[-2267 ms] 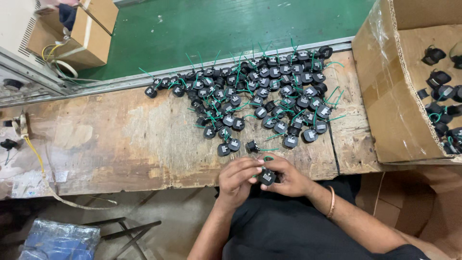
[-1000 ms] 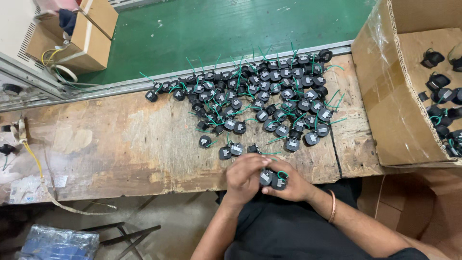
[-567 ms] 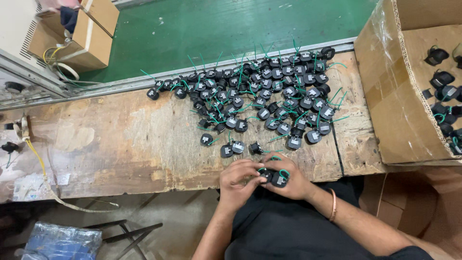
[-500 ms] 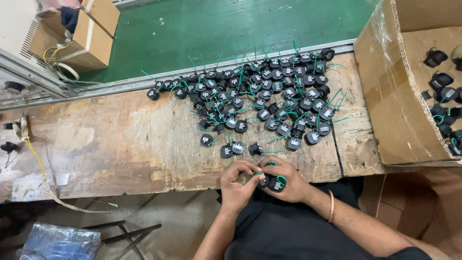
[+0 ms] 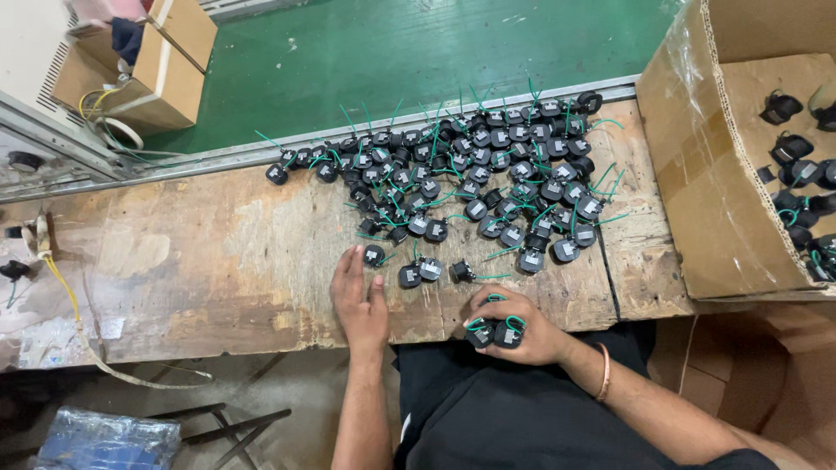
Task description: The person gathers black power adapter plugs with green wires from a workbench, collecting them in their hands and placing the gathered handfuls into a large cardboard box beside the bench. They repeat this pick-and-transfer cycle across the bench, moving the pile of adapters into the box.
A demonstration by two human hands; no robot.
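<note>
left hand [image 5: 359, 300] flat, fingers spread, tips at a loose black coil part [image 5: 374, 255] on the worn bench [image 5: 200, 270] | right hand [image 5: 514, 324] closed round two parts [image 5: 495, 333] at bench edge | loose part best pinched by body, green leads [image 5: 387, 258] kept untangled

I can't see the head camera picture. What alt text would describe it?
Seen from above, a person's right hand holds a couple of small black parts with green wires at the near edge of a worn wooden bench, while the left hand reaches toward one loose part. Many more such parts lie spread across the bench, beside an open cardboard box.
</note>
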